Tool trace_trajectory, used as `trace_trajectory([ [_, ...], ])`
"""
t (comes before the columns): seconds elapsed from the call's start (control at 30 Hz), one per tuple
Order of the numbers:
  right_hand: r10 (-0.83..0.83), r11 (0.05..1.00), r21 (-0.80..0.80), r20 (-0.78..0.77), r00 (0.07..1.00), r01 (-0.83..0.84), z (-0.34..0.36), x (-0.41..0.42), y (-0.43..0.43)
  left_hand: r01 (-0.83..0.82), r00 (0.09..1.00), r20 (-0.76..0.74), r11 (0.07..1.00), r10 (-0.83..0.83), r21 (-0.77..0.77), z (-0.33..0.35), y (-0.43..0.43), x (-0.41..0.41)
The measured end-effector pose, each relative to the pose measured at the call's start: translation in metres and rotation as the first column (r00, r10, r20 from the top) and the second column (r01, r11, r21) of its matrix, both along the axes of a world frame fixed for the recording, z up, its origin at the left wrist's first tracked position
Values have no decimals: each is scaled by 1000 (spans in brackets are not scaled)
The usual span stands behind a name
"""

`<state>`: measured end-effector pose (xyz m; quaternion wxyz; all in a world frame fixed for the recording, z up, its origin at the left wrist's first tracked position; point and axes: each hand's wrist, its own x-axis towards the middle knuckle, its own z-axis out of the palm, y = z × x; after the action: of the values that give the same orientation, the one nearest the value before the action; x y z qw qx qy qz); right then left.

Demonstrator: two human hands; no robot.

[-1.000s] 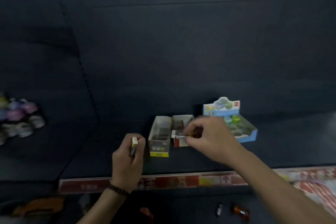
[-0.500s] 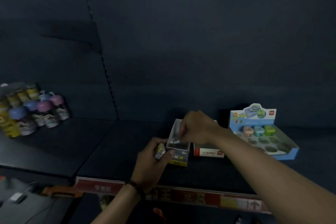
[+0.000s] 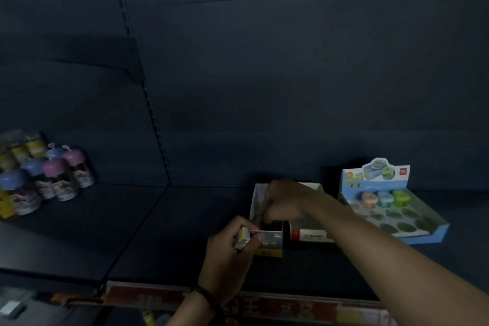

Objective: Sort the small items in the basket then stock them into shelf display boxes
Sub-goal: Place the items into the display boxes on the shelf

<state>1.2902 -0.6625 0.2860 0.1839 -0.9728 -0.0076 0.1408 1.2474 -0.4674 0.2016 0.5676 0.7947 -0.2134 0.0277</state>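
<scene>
1. A cluster of capped bottles stands at the far left of the shelf, well apart from the work and seemingly no part of it.
2. The left hand grips a small yellow-and-white item just beside the boxes; by the look of it, this one is not yet stocked.
3. The right hand reaches down into the white-and-yellow display box with its fingers curled. Whether they pinch anything is hidden. This box appears to be the one being filled.
4. The red-and-white display box sits touching it on the right; its contents cannot be made out.
5. The blue display box holds three coloured pieces in its rear row, with many wells empty, so stocking looks far from finished.
6. The basket is out of view, so the remaining count is unknown.
</scene>
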Motion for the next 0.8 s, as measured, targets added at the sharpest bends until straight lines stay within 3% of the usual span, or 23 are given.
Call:
trace_trajectory([
  [0.13,13,995,100,-2,1000,-13,9,-1,-8,-14,1000,17,999,15,-38,1,1,-2],
  [0.23,-48,963,270,198,979,-8,25,-17,-15,-17,999,-39,989,11,-146,4,10,-4],
  [0.33,-172,860,509,380,909,-49,40,-41,-18,52,993,-95,976,-73,-213,15,15,-1],
  [0.4,-175,775,618,408,896,-129,45,-54,-13,119,988,-73,978,-133,-173,29,13,1],
  [0.47,-139,766,622,411,901,-165,46,-63,-7,170,985,-19,976,-174,-134,45,12,1],
  [0.6,-58,860,472,469,881,-195,43,-68,1,186,982,44,976,-182,-112,72,8,0],
  [0.8,-97,815,527,534,840,-241,42,-70,0,168,985,39,984,-170,49,79,8,9],
])
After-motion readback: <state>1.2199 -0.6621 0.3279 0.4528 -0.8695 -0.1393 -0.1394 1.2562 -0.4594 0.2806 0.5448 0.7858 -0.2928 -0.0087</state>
